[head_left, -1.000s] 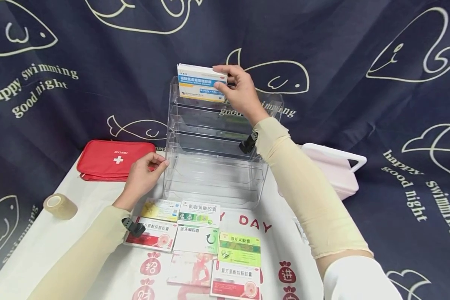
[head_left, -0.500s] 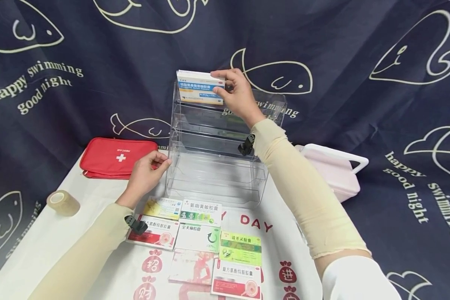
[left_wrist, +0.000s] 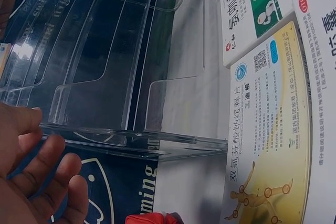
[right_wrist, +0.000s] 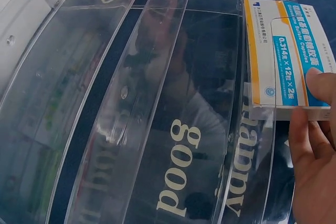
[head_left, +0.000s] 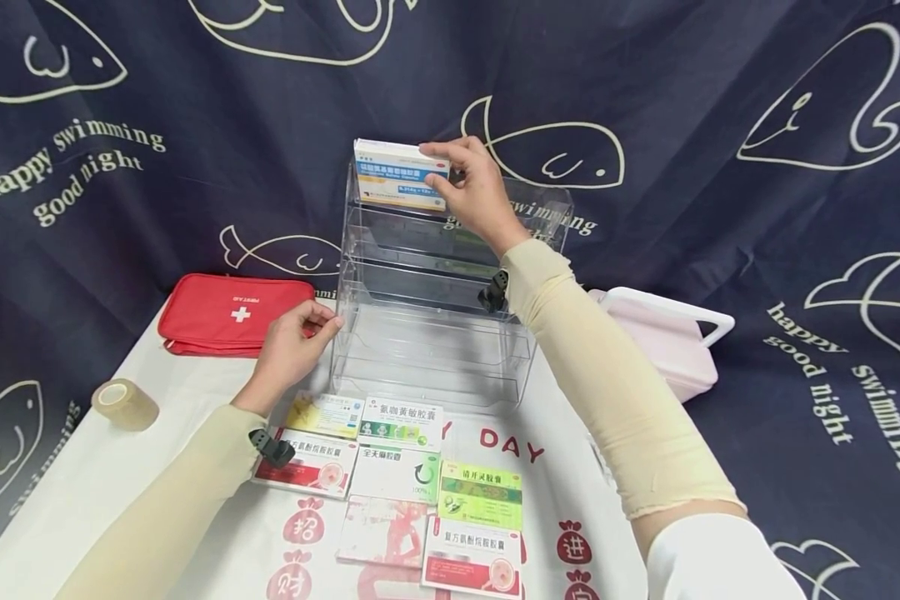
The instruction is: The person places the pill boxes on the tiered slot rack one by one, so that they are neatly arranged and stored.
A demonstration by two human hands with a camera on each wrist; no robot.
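Holding a blue and white medicine box point(head_left: 401, 173) in the top tier of a clear acrylic rack point(head_left: 431, 333).
The right hand point(head_left: 474, 190) pinches the box's right end, thumb under and fingers over, its lower edge behind the tier's front lip; the left hand point(head_left: 288, 350) rests relaxed and unclenched against the rack's left wall, holding nothing. The lower tiers look bare. Seven medicine boxes point(head_left: 400, 425) lie before the rack, a red first-aid pouch point(head_left: 232, 313) left. Since a second ago the box has sunk slightly.
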